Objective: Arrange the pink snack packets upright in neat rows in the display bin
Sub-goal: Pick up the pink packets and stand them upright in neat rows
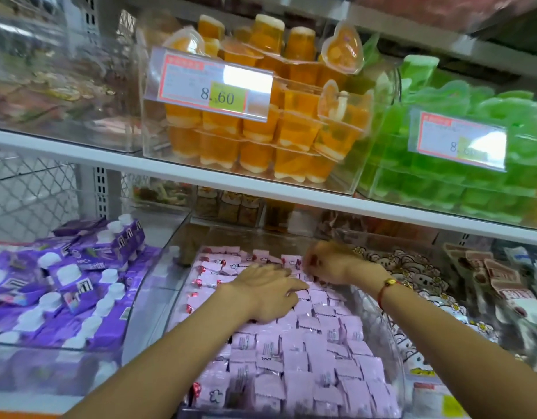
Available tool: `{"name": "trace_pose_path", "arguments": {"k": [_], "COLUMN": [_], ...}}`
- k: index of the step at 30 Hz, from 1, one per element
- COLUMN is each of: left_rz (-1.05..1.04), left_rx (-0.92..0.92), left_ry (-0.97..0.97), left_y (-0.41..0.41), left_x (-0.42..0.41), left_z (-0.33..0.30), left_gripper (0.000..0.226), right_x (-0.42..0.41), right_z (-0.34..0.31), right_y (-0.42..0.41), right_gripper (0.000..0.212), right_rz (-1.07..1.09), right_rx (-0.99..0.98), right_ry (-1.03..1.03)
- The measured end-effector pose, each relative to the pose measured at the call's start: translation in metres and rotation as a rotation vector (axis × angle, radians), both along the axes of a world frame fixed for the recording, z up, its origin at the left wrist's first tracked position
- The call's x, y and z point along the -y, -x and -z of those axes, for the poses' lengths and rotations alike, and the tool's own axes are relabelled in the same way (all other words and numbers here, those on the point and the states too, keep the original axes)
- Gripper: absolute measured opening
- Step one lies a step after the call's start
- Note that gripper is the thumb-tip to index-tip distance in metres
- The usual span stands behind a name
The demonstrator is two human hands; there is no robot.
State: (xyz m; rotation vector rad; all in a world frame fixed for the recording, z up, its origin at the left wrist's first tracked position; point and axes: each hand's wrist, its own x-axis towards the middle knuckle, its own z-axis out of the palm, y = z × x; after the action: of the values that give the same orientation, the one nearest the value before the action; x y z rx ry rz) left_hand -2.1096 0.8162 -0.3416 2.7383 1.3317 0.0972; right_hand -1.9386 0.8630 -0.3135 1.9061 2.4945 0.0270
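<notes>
Packets: pink snack packets [294, 352] fill the display bin [391, 343] beneath my hands; light, crinkly, I'd pinch top edges.
Left hand [267, 293]: flat, pressing rows, gripping nothing.
Right hand [330, 263]: beyond, fingers curled; grasp unclear.

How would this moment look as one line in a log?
left hand flat on pink packets | right hand pinching packet at back | bin nearly full

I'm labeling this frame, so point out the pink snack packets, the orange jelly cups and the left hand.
pink snack packets [306, 355], head view, middle of the packed rows.
orange jelly cups [258, 154], head view, one lower cup's side.
left hand [268, 293], head view, back of hand.
</notes>
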Motion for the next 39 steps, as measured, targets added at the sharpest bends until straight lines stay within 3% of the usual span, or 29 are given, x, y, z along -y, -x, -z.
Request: {"name": "trace_pose_path", "arguments": {"k": [6,11,14,17,20,22,24,26,30,35,37,39], "left_rz": [-0.007,-0.005,-0.077,-0.247,-0.125,-0.030,0.024,-0.007,-0.250,-0.287,-0.263,-0.245], "left_rx": [0.001,0.059,0.237,0.588,0.784,0.789,0.813,0.884,1.098,0.998,0.952,0.923], "left_ry": [0.024,0.058,-0.065,-0.186,0.015,0.127,0.117,0.231,0.857,0.903,0.906,0.892], "left_y": [0.000,0.002,0.002,-0.002,-0.008,-0.011,-0.012,-0.009,-0.001,0.004,0.005,0.002], "left_x": [0.000,-0.001,0.002,0.003,0.005,0.008,0.008,0.006,0.007,0.006,0.005,0.003], "left_z": [0.000,0.000,-0.007,-0.020,-0.028,-0.033,-0.034,-0.036,-0.040,-0.037,-0.039,-0.039], "left_gripper": [0.045,0.044,0.038,0.026,0.059,0.065,0.051,0.032,0.037,0.040,0.046,0.047], "right_x": [0.009,0.034,0.051,0.059,0.063,0.067,0.070,0.074,0.080,0.090,0.090,0.091], "right_z": [-0.020,-0.018,-0.012,-0.016,-0.018,-0.018,-0.017,-0.018,-0.021,-0.025,-0.024,-0.021], "right_y": [-0.001,-0.009,-0.012,-0.011,-0.010,-0.007,-0.006,-0.007,-0.011,-0.010,-0.010,-0.010], "right_gripper": [0.013,0.014,0.004,0.013,0.012,0.014,0.012,0.012,0.012,0.019,0.023,0.041], "right_rz": [0.083,0.133,0.252,0.341,0.372,0.399,0.411,0.385,0.362,0.125,0.050,-0.007], "right_rx": [-0.492,-0.958,-1.170,-1.257,-1.358,-1.455,-1.506,-1.543,-1.394,-1.416,-1.307,-1.119], "right_ry": [-0.074,-0.463,-0.642,-0.572,-0.451,-0.347,-0.277,-0.243,-0.292,-0.188,-0.116,-0.034]}}
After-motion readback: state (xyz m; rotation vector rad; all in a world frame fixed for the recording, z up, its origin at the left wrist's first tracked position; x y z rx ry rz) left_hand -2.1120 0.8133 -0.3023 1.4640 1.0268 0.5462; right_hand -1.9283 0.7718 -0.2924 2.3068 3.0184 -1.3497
